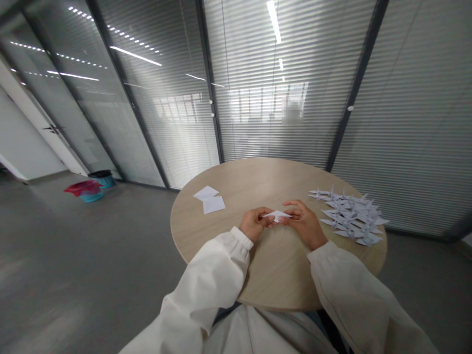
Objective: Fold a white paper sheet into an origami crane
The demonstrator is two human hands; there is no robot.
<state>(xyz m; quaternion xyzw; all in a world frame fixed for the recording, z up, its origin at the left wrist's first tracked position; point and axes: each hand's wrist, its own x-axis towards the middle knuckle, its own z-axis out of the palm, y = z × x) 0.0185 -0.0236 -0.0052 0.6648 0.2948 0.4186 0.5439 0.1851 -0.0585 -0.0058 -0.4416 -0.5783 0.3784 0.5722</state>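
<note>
A small piece of folded white paper is held between my two hands above the middle of the round table. My left hand pinches its left side, thumb in front. At the right side, the thumb and fingers of my right hand grip it, with the index finger raised and stretched out. The paper is pointed at the left and right and peaks slightly in the middle; my fingertips cover part of it.
Several white folded paper cranes lie in a cluster at the table's right. White paper sheets rest at the left. Two bins, one with a red liner and one with a black liner, stand on the floor. Glass partitions with blinds rise behind.
</note>
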